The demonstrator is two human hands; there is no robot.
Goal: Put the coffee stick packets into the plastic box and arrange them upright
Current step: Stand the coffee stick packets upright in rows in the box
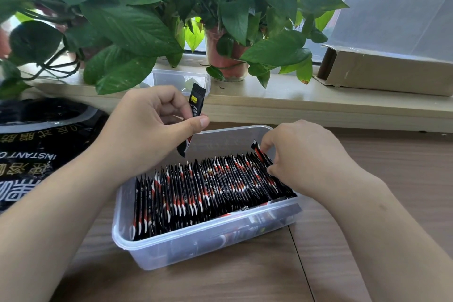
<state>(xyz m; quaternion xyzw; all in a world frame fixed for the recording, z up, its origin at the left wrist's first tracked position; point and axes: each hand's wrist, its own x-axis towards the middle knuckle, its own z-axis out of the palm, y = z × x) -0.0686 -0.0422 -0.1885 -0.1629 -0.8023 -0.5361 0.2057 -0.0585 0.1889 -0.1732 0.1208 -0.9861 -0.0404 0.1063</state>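
Packets [208,189]: a dense row stands upright in the box [171,250], leaning slightly and filling most of its length. A few flat ones [259,219] lie along the near wall. The box sits on the table [220,284].

Left hand [147,125] pinches a spare packet [195,103] between thumb and fingers, upright above the box's far side, probably so it can go in on end.

Right hand [304,154] has its fingers curled on the end packet [259,152] at the row's right end, likely bracing the row and opening a slot.

The far strip of the box is bare. The bag [36,154] lies to the left.
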